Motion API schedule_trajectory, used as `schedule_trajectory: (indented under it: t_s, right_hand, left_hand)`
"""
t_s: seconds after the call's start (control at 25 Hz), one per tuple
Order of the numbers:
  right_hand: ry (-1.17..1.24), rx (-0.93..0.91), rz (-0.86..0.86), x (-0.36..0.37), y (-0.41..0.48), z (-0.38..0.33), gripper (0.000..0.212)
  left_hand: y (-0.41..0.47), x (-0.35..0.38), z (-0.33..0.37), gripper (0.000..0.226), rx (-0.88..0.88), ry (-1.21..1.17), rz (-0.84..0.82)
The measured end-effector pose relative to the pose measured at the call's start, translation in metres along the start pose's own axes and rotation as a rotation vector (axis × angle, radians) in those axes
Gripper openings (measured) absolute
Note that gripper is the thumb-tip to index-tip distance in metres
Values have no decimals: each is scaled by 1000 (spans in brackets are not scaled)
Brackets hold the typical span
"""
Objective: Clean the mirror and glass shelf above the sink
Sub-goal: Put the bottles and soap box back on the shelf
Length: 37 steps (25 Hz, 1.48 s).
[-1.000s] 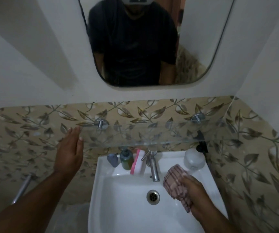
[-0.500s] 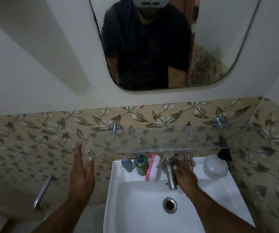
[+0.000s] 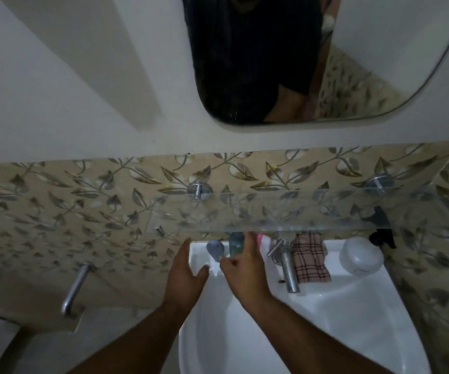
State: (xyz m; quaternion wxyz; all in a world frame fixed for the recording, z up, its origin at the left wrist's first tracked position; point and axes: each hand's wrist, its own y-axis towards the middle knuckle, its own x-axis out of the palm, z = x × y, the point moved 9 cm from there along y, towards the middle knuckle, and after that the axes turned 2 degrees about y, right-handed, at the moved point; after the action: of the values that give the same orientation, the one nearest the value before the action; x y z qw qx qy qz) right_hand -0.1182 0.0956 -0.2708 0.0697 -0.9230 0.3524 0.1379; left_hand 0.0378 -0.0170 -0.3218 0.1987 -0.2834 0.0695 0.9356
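Note:
The mirror (image 3: pixel 353 63) hangs on the white wall and reflects a person in a dark shirt. Below it the glass shelf (image 3: pixel 312 211) sits on two metal pegs over the white sink (image 3: pixel 339 319). A checked cloth (image 3: pixel 309 257) lies on the sink's back rim, just right of the tap (image 3: pixel 289 271), with no hand on it. My left hand (image 3: pixel 188 276) hovers over the sink's left corner with straight fingers. My right hand (image 3: pixel 245 268) reaches under the shelf, its fingers against a green bottle (image 3: pixel 235 245); a closed grip does not show.
On the sink's back rim stand a blue-grey item (image 3: pixel 215 249), a pink item (image 3: pixel 261 238) and a white soap case (image 3: pixel 361 255). A black object (image 3: pixel 380 225) hangs by the shelf's right end. A metal pipe (image 3: pixel 74 287) sticks out of the tiled wall at left.
My right hand has let go of the cloth beside the tap and moved left to the green bottle. My left hand has dropped from the shelf's left end towards the sink.

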Motion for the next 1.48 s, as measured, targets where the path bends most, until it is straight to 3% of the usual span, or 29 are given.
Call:
schedule_trajectory:
  t_s: [0.08,0.2,0.32,0.44,0.6,0.88,1.08,1.2,1.32,1.48]
  right_hand:
    - [-70,12,86,-4,23,-4,83]
    - [-260,-35,119,-3,42,6,77]
    - [-570,3,126,4,53,26,53]
    - [-553,125,134,4,66,39,28]
    - [-549,197,120,7,70,48,38]
    - [-384,118,20,1,36,36,47]
    - [-247,14,-134,-18,-47,-10,47]
    - [-209,-70,-156,-33,-71,-67,57]
    - [-170,-201,-114,-54,-56,-139,48]
    - [-150,-364,80,-83,5,-212,45]
  left_hand:
    - [15,11,4,75,-4,-18,-60]
    - [41,24,7,56,-19,33,-136]
    - [56,38,8,38,2,94,-211]
    - [59,48,9,16,11,94,-226]
    - [58,51,7,13,10,71,-245]
    - [20,13,25,12,157,7,-197]
    - [-51,-57,51,23,234,63,-121]
    - [-67,-102,111,30,330,128,-40]
    - [-55,-138,179,31,489,187,15]
    - [-1,-161,230,41,502,276,90]
